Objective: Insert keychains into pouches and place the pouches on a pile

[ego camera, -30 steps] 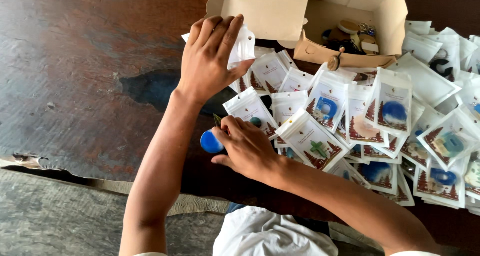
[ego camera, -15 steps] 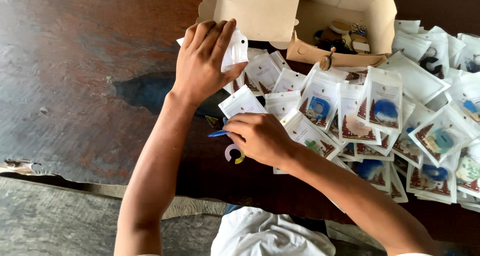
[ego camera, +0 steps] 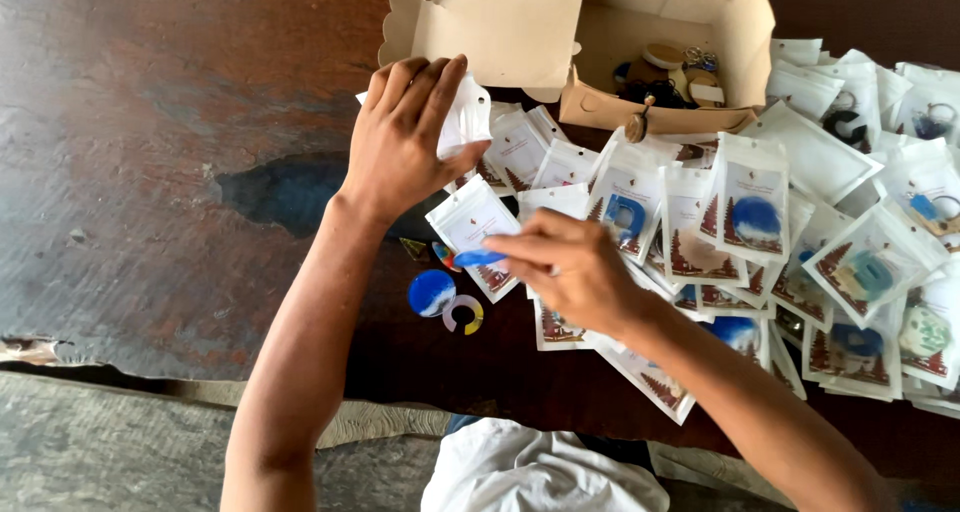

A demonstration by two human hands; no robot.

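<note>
Blue disc [ego camera: 480, 258] sat pinched edge-on in the right hand's [ego camera: 565, 272] fingertips, near the tabletop's front edge; left hand [ego camera: 405, 137] gripped a white pouch [ego camera: 465, 117], whose mouth probably needed spreading wide.

The right hand [ego camera: 565, 272] pinches a plain blue piece [ego camera: 480, 259]; beside it lie a blue-and-white disc [ego camera: 431, 293] and a ring [ego camera: 463, 314] banded white, yellow and blue. The left hand [ego camera: 405, 137] grips a white pouch [ego camera: 465, 122]; the pouches [ego camera: 750, 207] toward the table's right edge are white with dark red tree prints. The table [ego camera: 150, 172] is dark reddish-brown with a blue-black patch; the box [ego camera: 520, 27] at its far edge is tan
</note>
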